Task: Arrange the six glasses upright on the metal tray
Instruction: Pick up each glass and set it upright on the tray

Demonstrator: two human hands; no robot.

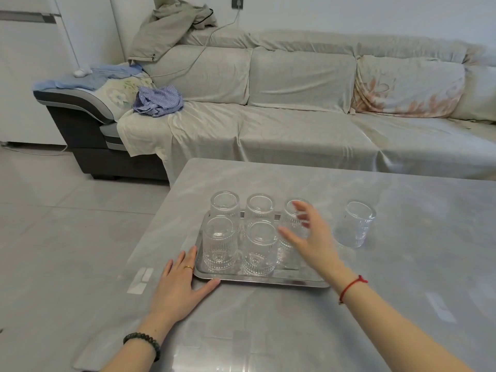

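A metal tray (268, 280) lies on the grey table. Several clear ribbed glasses stand upright on it: back left (225, 208), back middle (259, 209), front left (219, 242), front middle (260, 248), and one at back right (291, 224) partly behind my right hand. Another glass (355, 224) stands upright on the table, right of the tray. My left hand (182, 283) lies flat on the table, fingers touching the tray's front left corner. My right hand (311, 237) hovers open, fingers spread, by the back right glass, holding nothing.
The grey table (402, 264) extends right and towards me. A covered sofa (295, 116) with clothes on it stands just behind the table's far edge. Tiled floor (67, 224) lies to the left.
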